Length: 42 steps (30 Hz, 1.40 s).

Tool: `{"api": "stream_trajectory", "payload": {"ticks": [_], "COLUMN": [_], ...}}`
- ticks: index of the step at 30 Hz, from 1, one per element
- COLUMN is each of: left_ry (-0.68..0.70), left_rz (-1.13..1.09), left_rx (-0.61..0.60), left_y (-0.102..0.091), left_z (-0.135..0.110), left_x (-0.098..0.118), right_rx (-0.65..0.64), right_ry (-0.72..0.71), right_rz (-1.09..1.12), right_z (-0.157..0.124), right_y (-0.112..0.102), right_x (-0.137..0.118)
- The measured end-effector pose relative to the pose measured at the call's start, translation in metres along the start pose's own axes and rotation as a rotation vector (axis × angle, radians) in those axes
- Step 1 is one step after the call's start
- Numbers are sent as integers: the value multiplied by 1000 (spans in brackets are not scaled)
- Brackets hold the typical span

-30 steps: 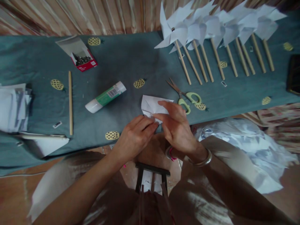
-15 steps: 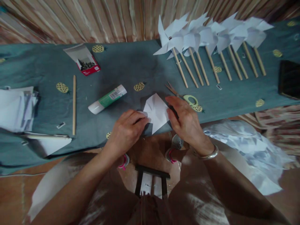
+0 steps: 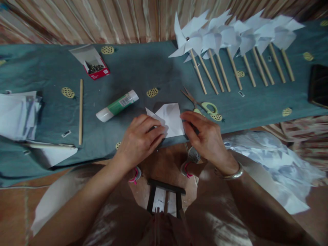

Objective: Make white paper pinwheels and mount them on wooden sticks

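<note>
A cut piece of white paper (image 3: 172,119) is held between my hands over the table's near edge, with a pointed flap standing up at its left. My left hand (image 3: 142,136) pinches its left side, fingers closed over the flap's base. At the right edge, my right hand (image 3: 203,133) grips the paper between thumb and fingers. Just beyond that hand lie scissors (image 3: 210,108) with light green handles, blades apart. A glue stick (image 3: 117,106) with a green label rests to the left of the paper.
Finished paper pinwheels (image 3: 194,41) on wooden sticks lie in a row at the back right. A red box of metal pins (image 3: 96,70), a loose wooden stick (image 3: 81,112) and stacked white paper (image 3: 17,116) are on the left. A plastic bag (image 3: 279,160) sits below the table at right.
The paper has turned between my hands, and its left flap now points up and away. Both hands keep hold of it, with my right fingers slightly lower.
</note>
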<state>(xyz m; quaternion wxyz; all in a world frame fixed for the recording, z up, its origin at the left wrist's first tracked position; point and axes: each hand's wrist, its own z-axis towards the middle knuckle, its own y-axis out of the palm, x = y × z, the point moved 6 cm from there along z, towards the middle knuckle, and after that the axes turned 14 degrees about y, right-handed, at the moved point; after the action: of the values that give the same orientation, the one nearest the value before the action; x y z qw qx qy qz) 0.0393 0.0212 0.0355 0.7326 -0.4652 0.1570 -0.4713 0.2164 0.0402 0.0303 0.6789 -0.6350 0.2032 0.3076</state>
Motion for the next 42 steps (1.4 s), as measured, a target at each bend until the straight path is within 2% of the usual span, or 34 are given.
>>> {"api": "stream_trajectory", "payload": {"ticks": [3, 7, 11, 15, 18, 23, 26, 31, 37, 42], "left_ry": [42, 43, 52, 69, 83, 92, 99, 89, 83, 80], "left_rz": [47, 81, 96, 117, 110, 112, 103, 73, 60, 46], "left_rx": [-43, -90, -107, -68, -53, -49, -46, -54, -40, -38], "left_y": [8, 14, 13, 8, 6, 3, 3, 5, 4, 5], "left_z": [4, 7, 6, 5, 5, 4, 4, 2, 2, 2], "left_x": [12, 17, 19, 23, 26, 29, 30, 30, 29, 31], "right_rx": [-14, -38, -66, -92, -113, -268, -311, -318, -253, -234], "right_ry": [-22, -75, -100, -96, -62, 25, 46, 66, 118, 94], "right_rz": [10, -8, -41, -38, 33, 248, 322, 370, 380, 328], "right_z": [-3, -5, -6, -5, -4, -3, -3, -2, 0, 1], "right_y": [1, 2, 3, 2, -1, 1, 2, 6, 8, 10], "right_x": [-1, -2, -1, 1, 4, 7, 8, 9, 11, 7]}}
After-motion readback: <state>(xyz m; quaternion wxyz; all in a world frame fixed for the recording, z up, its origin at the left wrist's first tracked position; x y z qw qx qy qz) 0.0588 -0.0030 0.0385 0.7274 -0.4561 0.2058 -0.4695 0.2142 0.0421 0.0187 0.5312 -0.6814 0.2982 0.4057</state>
